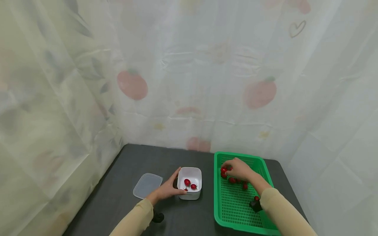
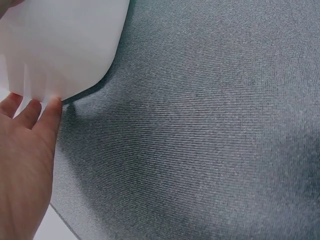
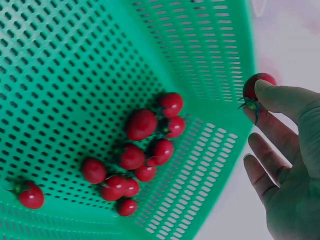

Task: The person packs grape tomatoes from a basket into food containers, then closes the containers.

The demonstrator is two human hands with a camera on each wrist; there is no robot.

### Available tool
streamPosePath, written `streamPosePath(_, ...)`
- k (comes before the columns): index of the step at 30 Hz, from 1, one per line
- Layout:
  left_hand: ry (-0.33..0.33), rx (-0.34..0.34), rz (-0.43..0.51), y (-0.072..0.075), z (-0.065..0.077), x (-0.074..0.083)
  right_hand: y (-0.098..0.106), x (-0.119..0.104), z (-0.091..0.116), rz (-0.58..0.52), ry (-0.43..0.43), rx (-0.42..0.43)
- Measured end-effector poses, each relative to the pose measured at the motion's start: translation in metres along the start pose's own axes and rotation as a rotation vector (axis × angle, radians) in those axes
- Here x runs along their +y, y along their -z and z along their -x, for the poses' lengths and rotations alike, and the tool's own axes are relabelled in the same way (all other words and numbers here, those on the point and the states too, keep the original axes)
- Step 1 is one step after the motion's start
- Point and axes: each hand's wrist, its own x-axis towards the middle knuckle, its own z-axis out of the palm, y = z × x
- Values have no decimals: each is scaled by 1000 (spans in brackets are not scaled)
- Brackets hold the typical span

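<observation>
A small white square container (image 1: 190, 195) stands on the dark table, held by my left hand (image 1: 166, 189) with the thumb at its front side and the fingers at its left. Inside it lie cherry tomatoes (image 1: 187, 182), three of them visible. My right hand (image 1: 240, 169) is over the far left part of a green perforated basket (image 1: 218, 200). Between thumb and forefinger it pinches a cherry tomato (image 3: 259, 86) with a green calyx, while the other fingers are loosely bent. Several more cherry tomatoes (image 3: 141, 124) are gathered in the basket; one lies apart.
A translucent lid (image 1: 147, 185) lies flat on the table (image 1: 174, 157), left of the container and close to the left forearm. Behind and beside the table hang pale printed curtains (image 1: 189, 82). The basket's raised rim (image 1: 240, 154) runs around the right hand's area.
</observation>
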Motion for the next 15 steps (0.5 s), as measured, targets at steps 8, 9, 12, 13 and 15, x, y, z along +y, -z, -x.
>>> streamPosePath(8,11,-12,-1,1,-1,0,7,-19,-8,-44,63,-11)
streamPosePath(9,13,-12,-6,1,-1,0,7,-22,-9,-43,64,-13)
streamPosePath(12,16,-11,-15,1,-1,2,7,-30,-13,-45,67,-15)
streamPosePath(13,18,-8,-24,1,-1,3,6,-32,-14,-47,69,-16)
streamPosePath(15,21,-4,-35,1,-1,4,6,-37,-17,-53,69,-18)
